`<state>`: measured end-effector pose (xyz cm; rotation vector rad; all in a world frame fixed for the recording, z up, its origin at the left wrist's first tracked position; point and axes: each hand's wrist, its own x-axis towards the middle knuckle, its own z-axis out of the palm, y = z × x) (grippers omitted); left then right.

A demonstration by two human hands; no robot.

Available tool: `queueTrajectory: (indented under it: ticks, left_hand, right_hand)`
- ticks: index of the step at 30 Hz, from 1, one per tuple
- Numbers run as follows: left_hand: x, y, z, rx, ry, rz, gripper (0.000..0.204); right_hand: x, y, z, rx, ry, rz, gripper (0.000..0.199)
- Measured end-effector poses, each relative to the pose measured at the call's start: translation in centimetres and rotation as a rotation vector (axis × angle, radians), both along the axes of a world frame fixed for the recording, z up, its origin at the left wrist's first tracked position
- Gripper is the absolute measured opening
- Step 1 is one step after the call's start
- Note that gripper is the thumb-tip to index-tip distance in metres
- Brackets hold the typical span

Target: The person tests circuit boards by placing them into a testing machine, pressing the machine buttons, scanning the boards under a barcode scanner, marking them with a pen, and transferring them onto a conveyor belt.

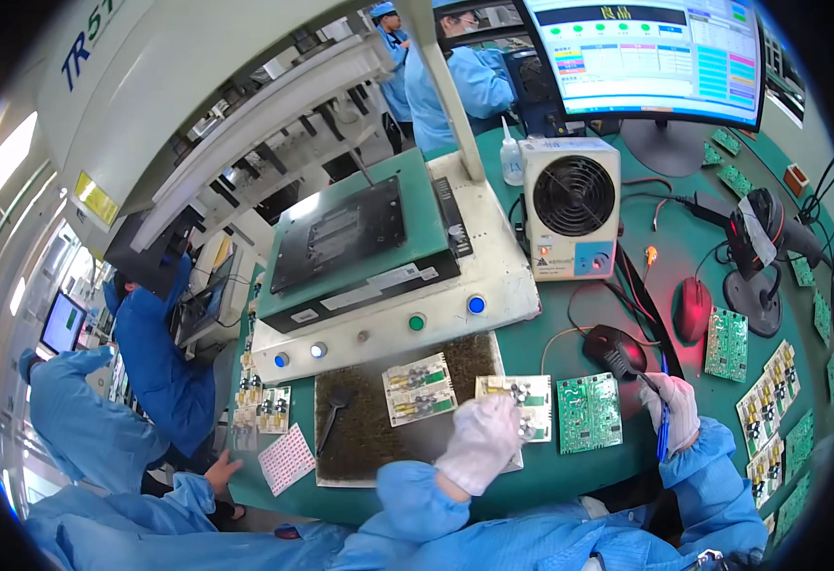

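Observation:
My left hand [481,443], in a white glove, is closed over the lower left part of a circuit board [537,411] with yellow and dark components. Its fingertips are partly blurred against the board. My right hand [676,411], also gloved, grips a slim blue pen [663,430] held nearly upright. Between the hands lies a green circuit board [589,413], touched by neither. Another component-covered board [419,388] rests on a brown mat [369,447], left of my left hand. A black brush [336,407] lies on that mat's left side.
Behind the mat stands a test fixture [379,238] with coloured buttons. A fan unit [574,209], black mouse [615,350], red-lit mouse [692,310] and scanner on a stand [757,238] occupy the back right. Several boards [769,395] line the right. A co-worker's bare hand [221,472] touches the left edge.

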<state>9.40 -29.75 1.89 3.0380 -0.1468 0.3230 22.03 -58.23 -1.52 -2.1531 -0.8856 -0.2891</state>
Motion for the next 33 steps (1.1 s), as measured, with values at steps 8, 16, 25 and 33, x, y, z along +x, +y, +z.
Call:
queueTrajectory:
  ticks: [8, 16, 25, 33]
  left_hand:
    - [0.4, 3.2, 6.6, -0.233, -0.207, -0.026, 0.034]
    - [5.8, 25.8, 6.1, 0.202, -0.754, 0.493, 0.04]
    - [7.4, 28.0, 3.3, 0.147, -0.824, 0.432, 0.03]
    - [8.1, 28.4, 3.1, 0.109, -0.902, 0.391, 0.025]
  right_hand:
    - [-3.1, 6.1, 9.9, 0.051, 0.084, -0.159, 0.029]
    - [-0.1, 19.1, 14.3, -0.015, -0.097, 0.133, 0.033]
    - [6.7, 33.4, 16.9, -0.33, -0.383, 0.189, 0.038]
    - [7.8, 40.9, 15.5, -0.62, -0.663, 0.22, 0.037]
